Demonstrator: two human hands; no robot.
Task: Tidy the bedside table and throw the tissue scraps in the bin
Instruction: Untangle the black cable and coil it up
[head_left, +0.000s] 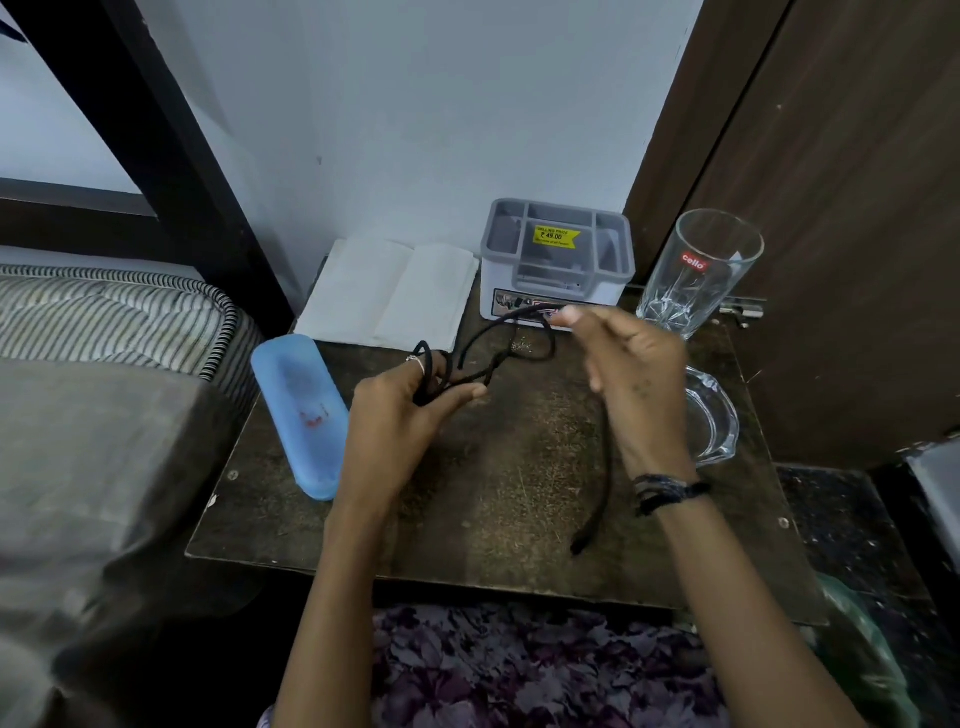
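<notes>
Head view of a dark bench (498, 499) filling the centre of the frame. Left hand (400, 415), centre left, has its fingers curled round gathered loops of a black cord (605, 457). Right hand (631, 374), centre right, pinches the same cord between thumb and fingertips in front of a grey organiser (558, 254); from there the cord's free end hangs down across the bench towards the lower centre. The organiser stands at the upper centre against the wall and bears a yellow price sticker. Folded white tissue paper (389, 293) lies flat just left of the organiser, at the back of the bench. A blue case (301, 410) lies along the bench's left edge. A clear drinking glass (698, 270) stands upright at the upper right, and a glass ashtray (714, 415) sits near the right edge, partly hidden behind the right hand. A striped mattress (104, 317) occupies the left of the frame.
</notes>
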